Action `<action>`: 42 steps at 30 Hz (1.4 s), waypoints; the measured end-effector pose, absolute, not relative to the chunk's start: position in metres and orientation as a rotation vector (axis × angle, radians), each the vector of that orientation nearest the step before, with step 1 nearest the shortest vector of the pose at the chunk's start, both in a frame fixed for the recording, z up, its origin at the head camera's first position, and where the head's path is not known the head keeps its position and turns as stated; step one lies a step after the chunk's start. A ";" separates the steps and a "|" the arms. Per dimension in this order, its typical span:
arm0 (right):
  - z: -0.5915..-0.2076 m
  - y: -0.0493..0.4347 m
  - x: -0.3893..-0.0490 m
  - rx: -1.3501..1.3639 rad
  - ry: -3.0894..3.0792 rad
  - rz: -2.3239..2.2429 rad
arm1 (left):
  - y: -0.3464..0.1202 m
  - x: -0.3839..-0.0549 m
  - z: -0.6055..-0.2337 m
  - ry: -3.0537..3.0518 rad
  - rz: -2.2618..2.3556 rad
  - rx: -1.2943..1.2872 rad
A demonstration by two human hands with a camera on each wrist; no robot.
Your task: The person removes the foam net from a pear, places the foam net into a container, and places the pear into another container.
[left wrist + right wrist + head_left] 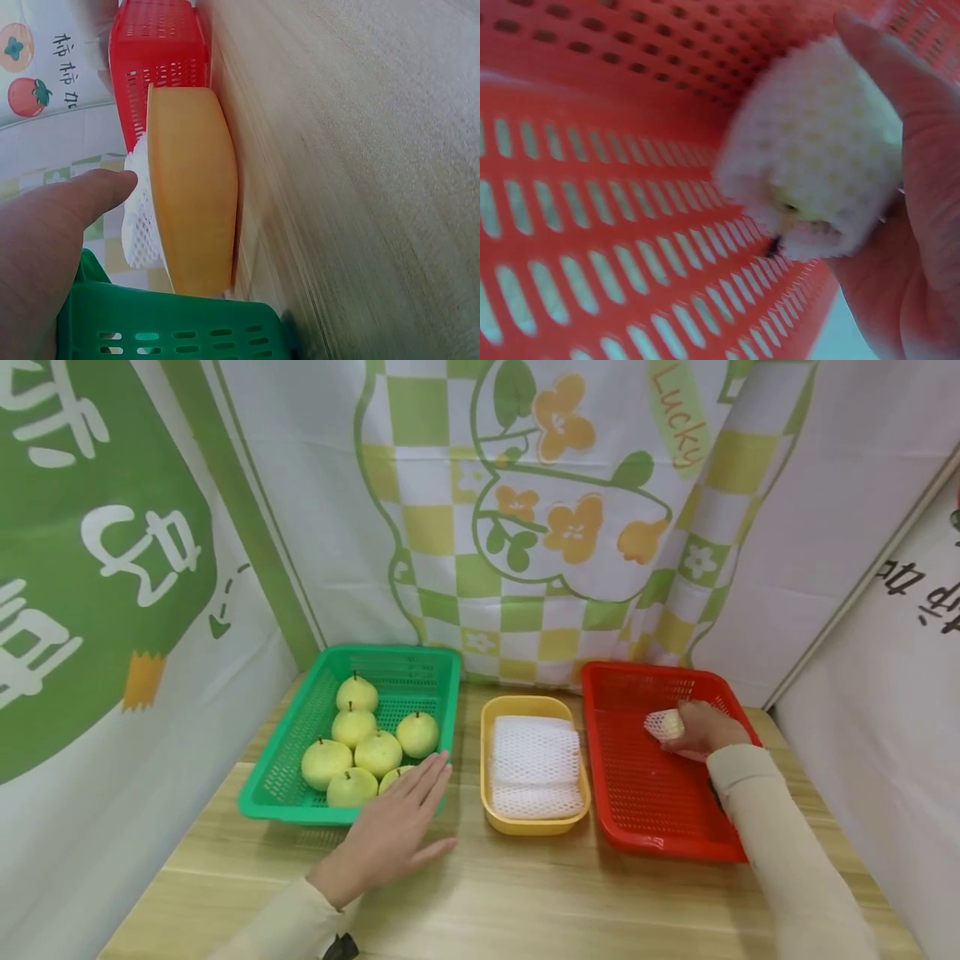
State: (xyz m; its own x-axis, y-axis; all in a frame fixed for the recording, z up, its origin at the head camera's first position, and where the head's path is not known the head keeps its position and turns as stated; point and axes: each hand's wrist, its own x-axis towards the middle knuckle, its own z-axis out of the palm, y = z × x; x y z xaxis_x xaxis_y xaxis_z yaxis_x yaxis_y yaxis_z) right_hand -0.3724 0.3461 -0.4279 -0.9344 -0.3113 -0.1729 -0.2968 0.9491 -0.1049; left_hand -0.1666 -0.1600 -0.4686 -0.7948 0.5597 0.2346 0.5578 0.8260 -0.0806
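Observation:
My right hand (pixel 701 728) grips a pear (pixel 821 142) wrapped in a white foam net, low inside the red basket (pixel 626 760). In the right wrist view the pear's dark stem pokes out of the net's open end, and my thumb lies along its side. Over the near right corner of the green basket (pixel 258 810), my left hand (pixel 393 822) is held flat with straight fingers and nothing in its grasp. Several bare pears (pixel 378 753) lie in that green basket; one is partly hidden behind my left fingers.
Between the two baskets stands a yellow tub (pixel 536 827) with a stack of white foam nets (pixel 536 752). All of them rest on a wooden table (pixel 525 902). A patterned curtain (pixel 540 527) hangs behind, with printed cloth walls at both sides.

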 end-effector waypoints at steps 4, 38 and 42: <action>-0.439 0.353 -0.371 -0.423 2.963 -0.115 | -0.158 -0.168 -0.468 -2.737 0.003 -0.879; -0.327 0.183 -0.208 -1.192 3.044 -0.072 | -0.161 -0.165 -0.471 -2.703 -0.030 -0.859; -0.348 0.163 -0.178 -1.237 2.977 -0.063 | -0.159 -0.166 -0.471 -2.698 -0.007 -0.862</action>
